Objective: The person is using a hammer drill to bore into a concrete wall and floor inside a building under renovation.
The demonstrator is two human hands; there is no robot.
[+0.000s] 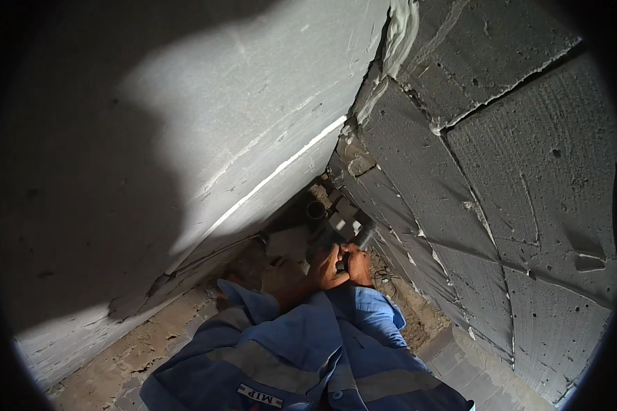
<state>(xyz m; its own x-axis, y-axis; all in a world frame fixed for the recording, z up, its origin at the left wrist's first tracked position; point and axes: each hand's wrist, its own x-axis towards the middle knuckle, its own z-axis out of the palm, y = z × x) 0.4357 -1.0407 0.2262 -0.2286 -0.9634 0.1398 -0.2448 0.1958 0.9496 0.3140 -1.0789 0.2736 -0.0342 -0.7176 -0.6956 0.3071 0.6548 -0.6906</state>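
Note:
My left hand (pixel 327 268) and my right hand (pixel 358 267) are close together in front of my body, low in the corner between two walls. Closed fingers of the right hand wrap a dark tool with a grey cylindrical end (pixel 365 236) that points up and to the right. Its kind is too dark to make out. The left hand lies against the right one with its fingers curled in. Whatever it grips is hidden in shadow. Both forearms come out of blue sleeves.
A smooth pale wall (pixel 253 103) rises on the left. Rough grey blocks (pixel 528 151) with open joints form the right wall. Several small block pieces (pixel 337 221) and a round dark ring (pixel 315 209) lie in the corner. A thin cable (pixel 385 275) lies beside my right hand.

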